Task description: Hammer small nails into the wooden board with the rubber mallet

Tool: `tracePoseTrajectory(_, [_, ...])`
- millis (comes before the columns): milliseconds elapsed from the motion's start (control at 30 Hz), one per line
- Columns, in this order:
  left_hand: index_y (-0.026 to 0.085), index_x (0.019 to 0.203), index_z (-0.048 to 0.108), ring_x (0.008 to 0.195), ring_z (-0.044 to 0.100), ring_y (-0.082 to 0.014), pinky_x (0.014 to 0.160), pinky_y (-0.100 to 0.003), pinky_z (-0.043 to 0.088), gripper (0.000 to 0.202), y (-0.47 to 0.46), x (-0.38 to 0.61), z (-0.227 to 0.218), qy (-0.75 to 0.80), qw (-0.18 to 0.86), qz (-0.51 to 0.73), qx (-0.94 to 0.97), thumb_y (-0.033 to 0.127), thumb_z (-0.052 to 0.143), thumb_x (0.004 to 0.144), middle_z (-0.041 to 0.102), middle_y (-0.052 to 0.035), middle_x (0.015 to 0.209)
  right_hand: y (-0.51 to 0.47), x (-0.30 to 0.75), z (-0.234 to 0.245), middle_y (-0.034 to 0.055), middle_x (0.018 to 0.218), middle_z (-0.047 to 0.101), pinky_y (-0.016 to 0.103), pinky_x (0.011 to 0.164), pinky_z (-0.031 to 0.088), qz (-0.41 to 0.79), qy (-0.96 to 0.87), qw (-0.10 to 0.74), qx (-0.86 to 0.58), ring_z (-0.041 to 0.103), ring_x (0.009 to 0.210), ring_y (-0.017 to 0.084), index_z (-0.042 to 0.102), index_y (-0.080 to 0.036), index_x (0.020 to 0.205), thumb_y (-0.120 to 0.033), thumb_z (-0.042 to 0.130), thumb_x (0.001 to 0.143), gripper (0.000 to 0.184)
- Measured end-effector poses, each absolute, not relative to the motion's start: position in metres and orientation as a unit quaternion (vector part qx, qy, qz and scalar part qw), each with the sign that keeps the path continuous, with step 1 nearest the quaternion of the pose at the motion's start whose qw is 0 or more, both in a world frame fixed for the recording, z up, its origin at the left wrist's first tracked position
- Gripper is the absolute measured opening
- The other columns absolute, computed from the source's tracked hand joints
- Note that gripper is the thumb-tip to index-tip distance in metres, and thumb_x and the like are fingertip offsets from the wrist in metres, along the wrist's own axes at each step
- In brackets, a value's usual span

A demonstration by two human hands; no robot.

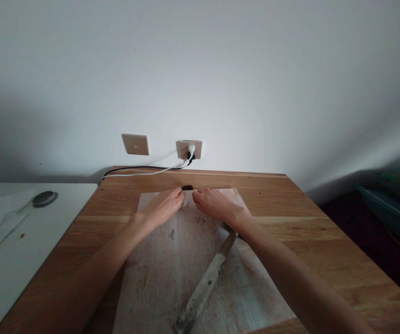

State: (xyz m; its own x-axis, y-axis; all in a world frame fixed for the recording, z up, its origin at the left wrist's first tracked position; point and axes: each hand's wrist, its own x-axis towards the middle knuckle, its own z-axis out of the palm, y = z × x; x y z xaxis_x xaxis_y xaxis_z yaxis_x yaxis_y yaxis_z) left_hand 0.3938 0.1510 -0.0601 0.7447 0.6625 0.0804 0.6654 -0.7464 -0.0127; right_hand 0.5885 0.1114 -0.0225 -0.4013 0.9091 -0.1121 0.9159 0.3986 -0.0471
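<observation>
My left hand [172, 202] and my right hand [214, 202] are over the far part of a pale wooden board [172, 278], a small gap apart. Both have their fingers curled closed; what is in them, if anything, is hidden. A small dark object [187, 187] shows just past the gap, at the board's far edge. Several nails [203, 220] are on the board near my hands. A hammer with a worn whitish handle [205, 280] lies slantwise across the board, its head partly covered by my right forearm.
Under the board is a brown wooden tabletop [311, 246] against a white wall. Cords [140, 174] run along its back edge to a wall socket [190, 149]. At left, a white table [22, 278] bears a round dark object [43, 198] and papers.
</observation>
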Motion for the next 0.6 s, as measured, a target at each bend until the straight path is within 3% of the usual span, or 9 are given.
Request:
tracePoseTrajectory(133, [0.010,0.112,0.067,0.093,0.070,-0.0254,0.085,-0.035,0.054,0.026,0.148,0.395,-0.058,-0.347,0.045,-0.041,-0.936,0.012,0.043,0.101,0.070,-0.0135,0.107,0.107,0.593,-0.012,0.0148,0.109,0.077,0.031,0.082,0.050,-0.085,0.846,0.002,0.526,0.072,0.099,0.024,0.071,-0.011,0.110,-0.003,0.051,0.096,0.026])
tracePoseTrajectory(300, [0.010,0.112,0.068,0.097,0.071,-0.0276,0.088,-0.037,0.056,0.025,0.151,0.391,-0.057,-0.340,0.044,-0.054,-0.938,0.010,0.046,0.099,0.071,-0.0144,0.106,0.105,0.598,-0.009,0.0012,0.090,0.080,0.020,0.066,0.047,-0.181,0.857,0.007,0.483,0.073,0.077,0.014,0.073,-0.020,0.109,-0.020,0.066,0.095,0.015])
tracePoseTrajectory(467, [0.011,0.108,0.068,0.095,0.072,-0.0272,0.088,-0.038,0.056,0.022,0.154,0.391,-0.064,-0.361,0.042,-0.075,-0.929,0.012,0.048,0.099,0.071,-0.0133,0.103,0.111,0.588,-0.020,0.0114,0.103,0.078,0.032,0.082,0.054,-0.132,0.830,-0.018,0.542,0.074,0.095,0.022,0.069,-0.012,0.116,-0.024,0.055,0.104,0.022])
tracePoseTrajectory(600, [0.012,0.105,0.068,0.097,0.072,-0.0270,0.088,-0.037,0.056,0.023,0.154,0.395,-0.070,-0.401,0.021,-0.095,-0.911,0.015,0.046,0.101,0.071,-0.0141,0.103,0.117,0.575,-0.027,0.0071,0.113,0.074,0.043,0.092,0.058,-0.102,0.816,-0.012,0.570,0.072,0.102,0.022,0.068,-0.015,0.118,-0.032,0.063,0.103,0.024])
